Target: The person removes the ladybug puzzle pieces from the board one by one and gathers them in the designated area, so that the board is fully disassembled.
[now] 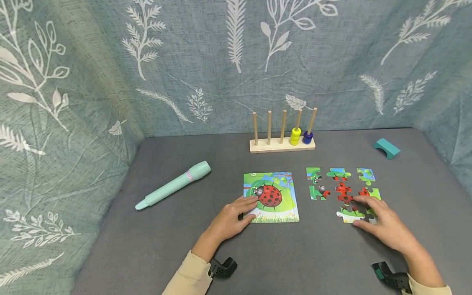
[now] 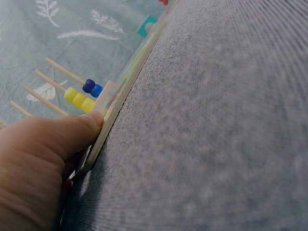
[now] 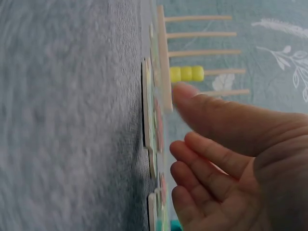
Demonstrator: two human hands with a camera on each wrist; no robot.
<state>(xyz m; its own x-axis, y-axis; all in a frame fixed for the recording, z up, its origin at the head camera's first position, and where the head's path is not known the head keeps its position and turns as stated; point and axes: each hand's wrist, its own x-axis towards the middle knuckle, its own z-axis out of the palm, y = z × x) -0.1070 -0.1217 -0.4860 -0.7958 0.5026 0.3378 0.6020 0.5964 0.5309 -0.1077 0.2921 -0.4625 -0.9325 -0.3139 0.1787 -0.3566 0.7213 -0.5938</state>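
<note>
A square ladybug puzzle board point(image 1: 271, 196) lies flat on the dark grey table. My left hand point(image 1: 231, 216) rests at its left edge, fingers over the picture and thumb at the near corner; the left wrist view has the thumb point(image 2: 79, 130) against the board's side. To the right, loose jigsaw pieces are spread in rough rows, among them a red spotted piece point(image 1: 344, 193) and a white-and-green piece point(image 1: 349, 215). My right hand point(image 1: 387, 223) reaches over the near right pieces, partly hiding them. Its fingers are loosely bent in the right wrist view, with nothing between them and the thumb.
Behind the board stands a wooden peg rack point(image 1: 282, 146) with yellow beads point(image 1: 295, 136) and blue beads point(image 1: 307, 138). A mint-green pen-shaped thing point(image 1: 173, 186) lies at the left. A teal arch block point(image 1: 386, 148) sits at the back right. Patterned cloth point(image 1: 206, 61) hangs behind the table.
</note>
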